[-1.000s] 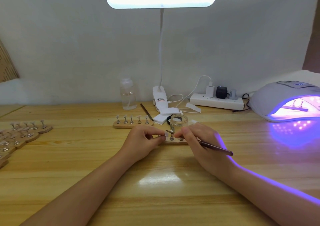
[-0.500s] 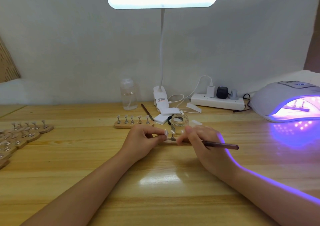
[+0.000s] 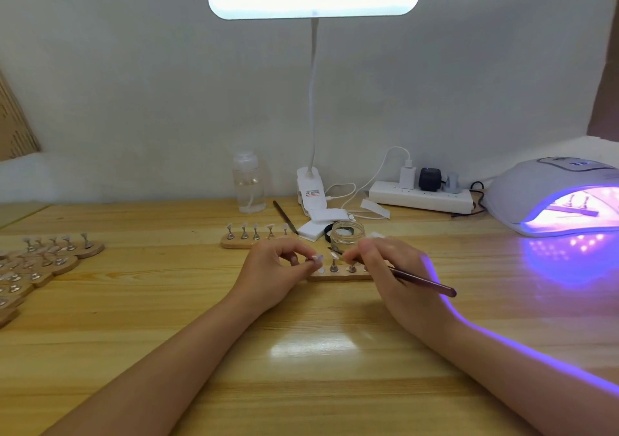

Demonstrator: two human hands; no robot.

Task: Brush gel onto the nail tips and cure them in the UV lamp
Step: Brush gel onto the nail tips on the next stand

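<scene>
A small wooden stand (image 3: 338, 275) with nail tips on metal pegs lies between my hands at the table's middle. My left hand (image 3: 278, 270) pinches one nail-tip peg (image 3: 316, 259) at the stand's left end. My right hand (image 3: 390, 268) grips a dark reddish gel brush (image 3: 425, 281), its bristle end pointing left over the stand's pegs. An open glass gel jar (image 3: 346, 233) sits just behind the stand. The UV lamp (image 3: 552, 198) glows purple at the right, with a stand of tips inside.
A second wooden stand (image 3: 248, 239) with tips sits behind my left hand. Several more stands (image 3: 40, 265) crowd the left edge. A pump bottle (image 3: 248, 184), a spare brush (image 3: 284, 216), the desk lamp's clip base (image 3: 311, 191) and a power strip (image 3: 422, 196) line the back.
My left hand has lifted the end nail-tip peg slightly off the stand's left end. The brush handle in my right hand has dipped a little lower; the view shifted slightly.
</scene>
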